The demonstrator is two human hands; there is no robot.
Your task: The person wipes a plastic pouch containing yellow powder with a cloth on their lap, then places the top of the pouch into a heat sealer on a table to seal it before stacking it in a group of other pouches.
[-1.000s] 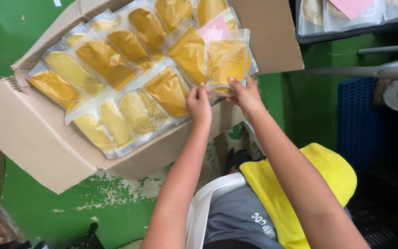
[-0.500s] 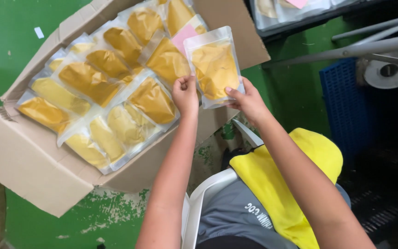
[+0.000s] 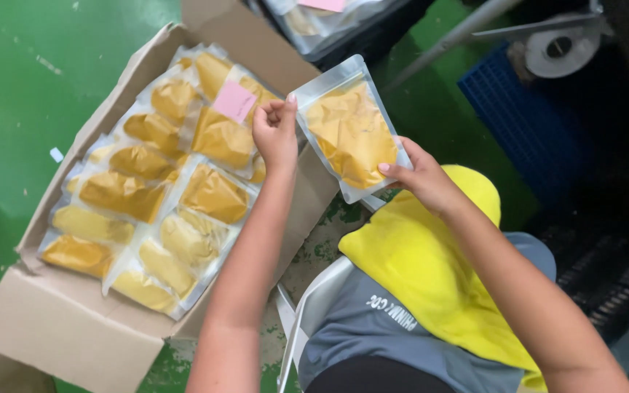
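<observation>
Head view, looking down past both forearms. Nearest to me, below the arms, I see a seated co-worker in a grey shirt (image 3: 373,327) and a long yellow head covering (image 3: 431,269), on a white plastic chair (image 3: 314,309). Above this, my right hand (image 3: 424,178) holds a clear pouch of yellow-orange powder (image 3: 349,131) by its lower right edge, thumb on the front face and the other fingers hidden behind it; the pouch is in the air, tilted, its sealed top toward the upper left, well clear of the carton and just beyond the carton's right wall. My left hand (image 3: 277,131) is loosely curled, fingertips drawn narrowly together at the pouch's upper left edge; I cannot tell whether they pinch the film or only touch it. Left of the hands, an open cardboard carton (image 3: 74,335) stands on the green floor (image 3: 60,73), its flaps folded outward. Inside it, matching filled pouches (image 3: 154,196) lie flat in overlapping rows from the near left corner to the far right corner; a pink slip (image 3: 234,102) rests on the pouches near the far right corner, just beside my left hand. Farther off, at the right edge, I note a blue plastic crate (image 3: 525,124) and, beyond it, a roll of tape (image 3: 558,47). At the top edge a dark tray holds more bagged goods (image 3: 314,18).
</observation>
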